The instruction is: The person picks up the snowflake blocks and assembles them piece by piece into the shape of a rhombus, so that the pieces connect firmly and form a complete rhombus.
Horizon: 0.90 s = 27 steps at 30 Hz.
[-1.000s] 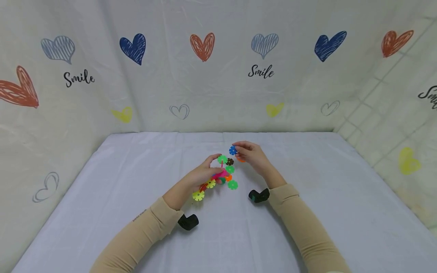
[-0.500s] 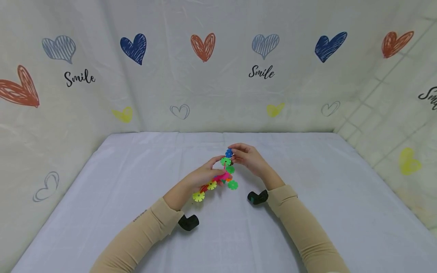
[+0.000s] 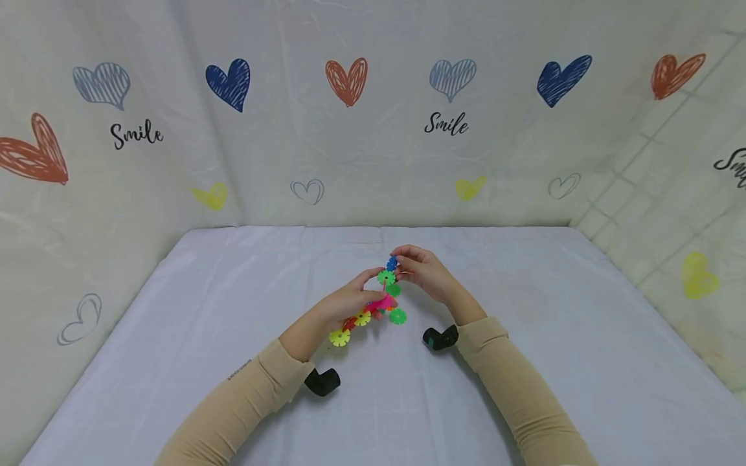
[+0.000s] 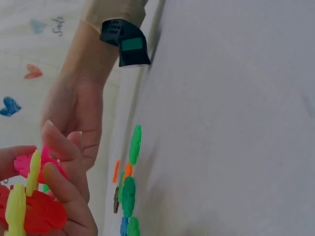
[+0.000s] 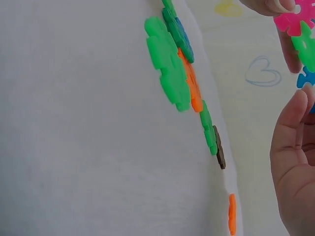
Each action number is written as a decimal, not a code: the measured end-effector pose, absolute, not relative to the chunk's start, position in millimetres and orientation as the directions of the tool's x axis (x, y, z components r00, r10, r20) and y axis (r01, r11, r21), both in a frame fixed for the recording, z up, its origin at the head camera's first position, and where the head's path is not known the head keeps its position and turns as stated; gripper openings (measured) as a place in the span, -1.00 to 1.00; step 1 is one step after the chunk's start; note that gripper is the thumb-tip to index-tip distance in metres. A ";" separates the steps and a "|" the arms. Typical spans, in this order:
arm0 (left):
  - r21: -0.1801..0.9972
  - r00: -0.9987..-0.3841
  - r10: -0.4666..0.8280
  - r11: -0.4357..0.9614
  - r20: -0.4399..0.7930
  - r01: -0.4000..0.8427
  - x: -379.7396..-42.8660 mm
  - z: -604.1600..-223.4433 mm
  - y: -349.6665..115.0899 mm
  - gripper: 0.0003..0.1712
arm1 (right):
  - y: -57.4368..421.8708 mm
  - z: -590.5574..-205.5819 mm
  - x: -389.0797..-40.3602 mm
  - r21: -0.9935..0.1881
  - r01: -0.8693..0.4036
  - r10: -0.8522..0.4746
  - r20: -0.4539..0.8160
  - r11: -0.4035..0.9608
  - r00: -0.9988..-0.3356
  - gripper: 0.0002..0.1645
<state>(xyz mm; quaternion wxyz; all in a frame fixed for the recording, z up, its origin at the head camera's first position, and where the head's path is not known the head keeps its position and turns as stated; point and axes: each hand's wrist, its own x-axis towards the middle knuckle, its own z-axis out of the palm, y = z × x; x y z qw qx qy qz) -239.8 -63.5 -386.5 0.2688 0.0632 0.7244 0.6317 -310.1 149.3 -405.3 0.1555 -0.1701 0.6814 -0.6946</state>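
Observation:
My left hand (image 3: 348, 301) grips a chain of slotted plastic snowflake discs: yellow (image 3: 340, 337), red (image 4: 45, 211), pink (image 4: 24, 166) and, at its upper end, light green (image 3: 386, 277). The thumb and fingers are curled around the chain's pink part. My right hand (image 3: 428, 275) pinches a blue snowflake disc (image 3: 392, 263) between thumb and fingertips. That blue disc stands edge to edge with the light green one, overlapping its rim in the right wrist view. Both hands are held above the white cloth.
Several loose discs lie on the cloth under the hands, among them a green disc (image 3: 398, 316), an orange disc (image 5: 191, 81), a brown disc (image 5: 219, 147) and another orange disc (image 5: 232, 214) farther off. Black wrist cameras (image 3: 323, 382) hang by each cuff. A heart-printed curtain (image 3: 373, 129) stands behind.
My right hand has moved left and slightly down, bringing the blue disc to the light green disc. The chain in my left hand has shifted slightly right and down.

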 end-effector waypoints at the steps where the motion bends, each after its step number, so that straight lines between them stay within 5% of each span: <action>1: 0.949 -0.847 0.432 0.191 -0.310 -0.250 -239.8 -386.6 -63.4 -0.29 | 149.5 -405.1 -309.9 -0.999 -0.019 -0.453 0.029 -0.026 -0.891 -0.67; 6: 0.949 -0.842 0.440 0.192 -0.311 -0.250 -241.0 -386.7 -63.4 -0.29 | 148.6 -403.4 -309.3 -0.999 -0.027 -0.485 0.044 -0.041 -0.874 -0.80; 16: 0.947 -0.858 0.409 0.207 -0.311 -0.245 -243.2 -387.4 -63.0 -0.24 | 139.9 -400.2 -305.4 -0.999 -0.042 -0.485 0.051 -0.029 -0.873 -0.52; 27: 0.947 -0.864 0.407 0.241 -0.297 -0.211 -242.8 -387.6 -61.6 -0.39 | 130.9 -397.6 -299.0 -1.000 -0.018 -0.444 0.011 0.011 -0.896 -0.46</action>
